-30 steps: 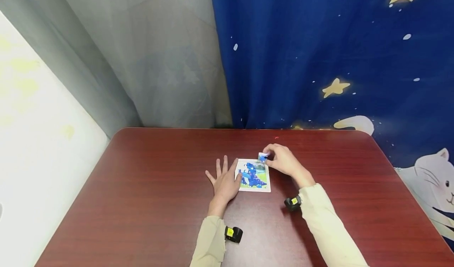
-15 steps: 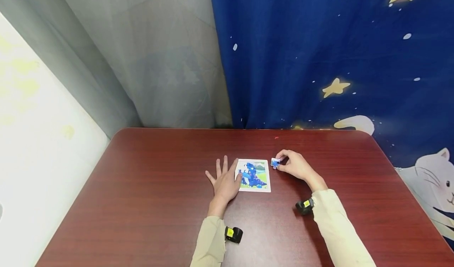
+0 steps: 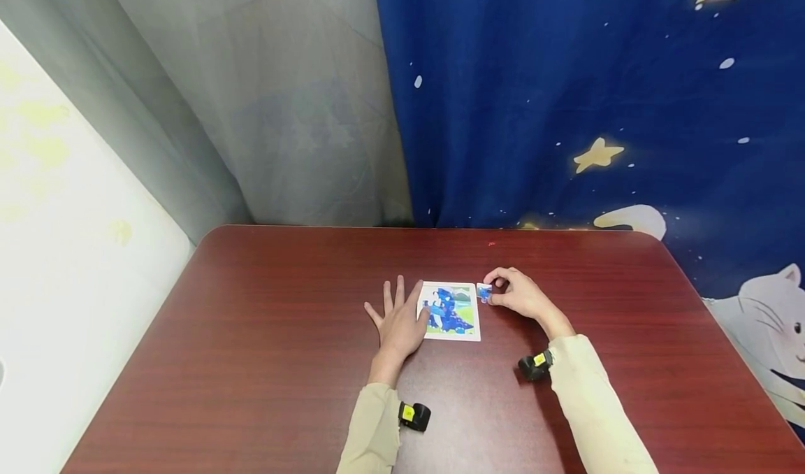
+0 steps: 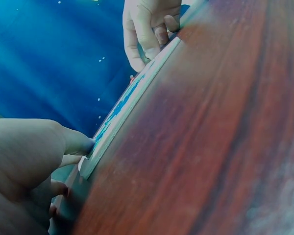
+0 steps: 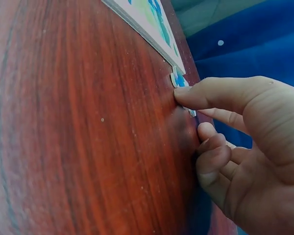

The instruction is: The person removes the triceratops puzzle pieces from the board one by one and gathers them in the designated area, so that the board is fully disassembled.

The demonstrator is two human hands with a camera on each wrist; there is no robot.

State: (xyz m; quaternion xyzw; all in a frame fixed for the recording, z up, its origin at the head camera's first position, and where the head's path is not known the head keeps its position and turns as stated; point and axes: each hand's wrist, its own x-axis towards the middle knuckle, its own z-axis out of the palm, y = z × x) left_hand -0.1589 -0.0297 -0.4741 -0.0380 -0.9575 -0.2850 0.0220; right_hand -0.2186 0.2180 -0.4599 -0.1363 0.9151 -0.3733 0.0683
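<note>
A square jigsaw puzzle (image 3: 464,312) with a white border and a blue cartoon dinosaur picture lies flat on the table. My left hand (image 3: 398,328) has its fingers spread, the thumb resting on the puzzle's left part and the index finger along its upper left corner. Just off the puzzle's upper right corner, my right hand (image 3: 517,294) pinches a small blue and white jigsaw piece (image 3: 483,291) between thumb and fingers. In the right wrist view, the thumb (image 5: 190,94) covers part of the jigsaw piece (image 5: 177,78), which sits low by the table beside the frame's corner.
The reddish-brown wooden table (image 3: 283,334) extends around both hands. A tiny red bit (image 3: 492,244) lies near its far edge. Behind hang a grey curtain (image 3: 302,110) and a blue curtain (image 3: 503,110) with stars. Black wrist cameras (image 3: 415,417) sit at both sleeves.
My right hand has carried the jigsaw piece from over the puzzle's upper right corner out to the right, then slightly back left beside the border. My left hand has stayed in place.
</note>
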